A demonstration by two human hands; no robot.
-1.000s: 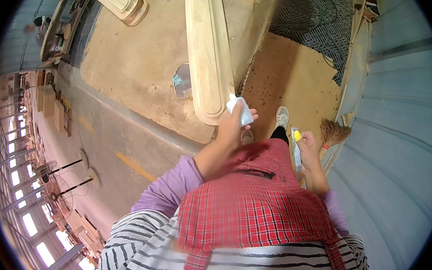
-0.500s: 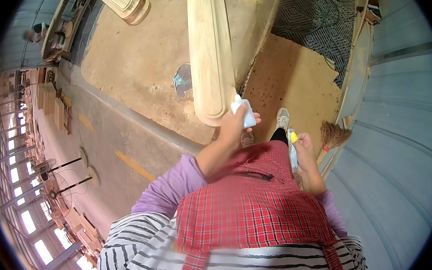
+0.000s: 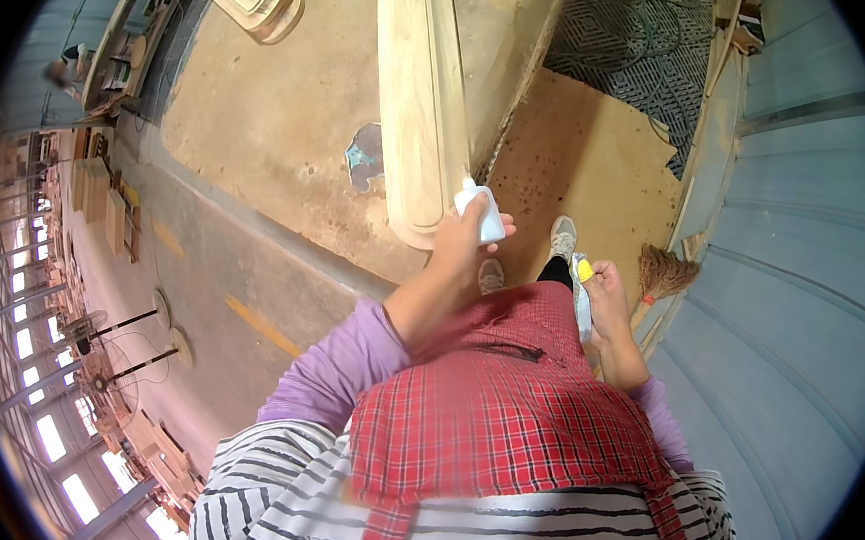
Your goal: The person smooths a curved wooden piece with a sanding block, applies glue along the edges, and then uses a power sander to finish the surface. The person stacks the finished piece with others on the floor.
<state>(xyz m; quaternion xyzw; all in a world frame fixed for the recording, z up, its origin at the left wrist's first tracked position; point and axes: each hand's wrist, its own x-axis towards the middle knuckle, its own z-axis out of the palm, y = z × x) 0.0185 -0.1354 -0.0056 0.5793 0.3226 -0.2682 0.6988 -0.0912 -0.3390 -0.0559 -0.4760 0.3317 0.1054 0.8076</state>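
A long pale wooden board [image 3: 408, 111] with rounded, stepped edges lies on a worn tan work surface [image 3: 262, 131]. My left hand [image 3: 461, 243] is closed around a small white squeeze bottle [image 3: 481, 221], its nozzle pointing up at the board's right edge near the rounded end. Whether the nozzle touches the wood I cannot tell. Low on the right, beside my red checked apron, my right hand [image 3: 607, 298] grips a pale blue, crumpled-looking item [image 3: 583, 315] with a small yellow piece [image 3: 584, 270] at its top, near the thumb.
Another shaped wooden piece [image 3: 249, 10] lies upper left. A straw broom [image 3: 665, 272] and blue corrugated wall [image 3: 802, 244] are at right, a patterned mat [image 3: 618, 46] and bucket beyond. Pedestal fans [image 3: 109, 378] and wood stacks [image 3: 107, 202] stand left; another person [image 3: 67, 70] is far upper left.
My left hand with the bottle moves slightly down, then back up along the board's edge. My right hand and its item have shifted a little to the left.
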